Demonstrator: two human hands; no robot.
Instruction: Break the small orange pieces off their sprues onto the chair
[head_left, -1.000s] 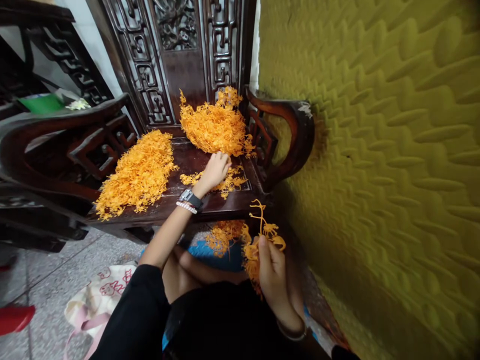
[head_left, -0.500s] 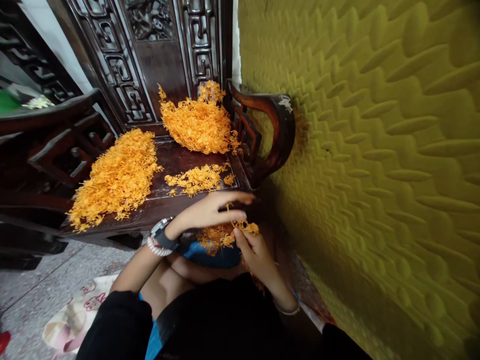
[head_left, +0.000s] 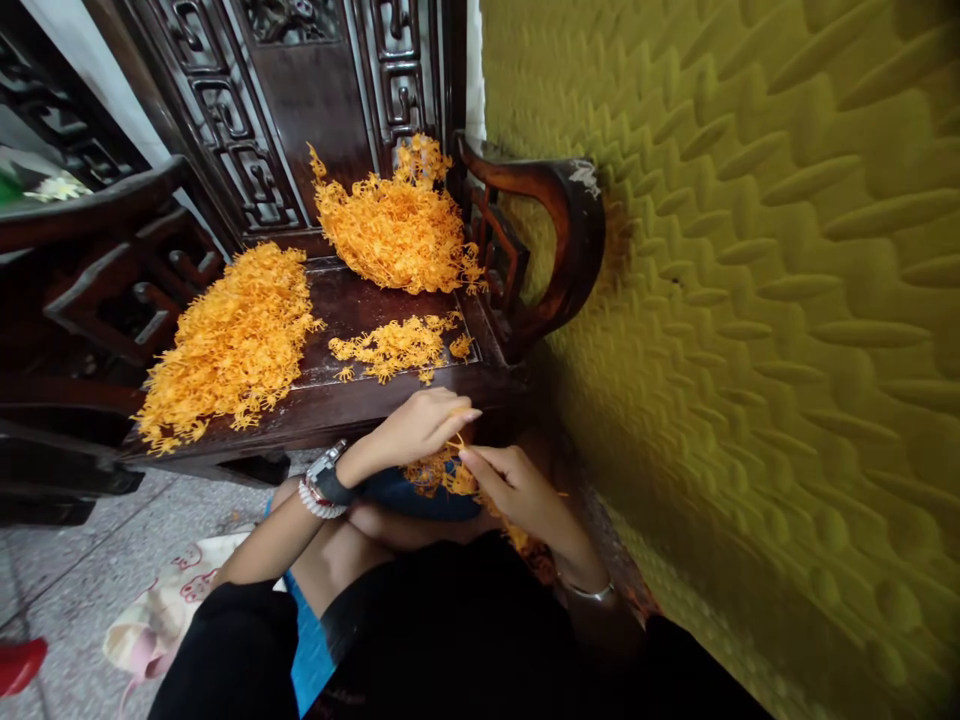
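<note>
Pinching an orange strand [head_left: 459, 441] near the seat's front edge [head_left: 352, 404], left hand [head_left: 420, 426] and right hand [head_left: 516, 488] are working; overpulling may snap it.

Light is dim, edges stretch, and shadow beneath the chair [head_left: 334, 300] seems blurred.

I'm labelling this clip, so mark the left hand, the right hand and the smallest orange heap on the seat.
Left hand [head_left: 417, 427]: head view, back of the hand.
Right hand [head_left: 523, 490]: head view, back of the hand.
Smallest orange heap [head_left: 399, 346]: head view, its middle.
</note>
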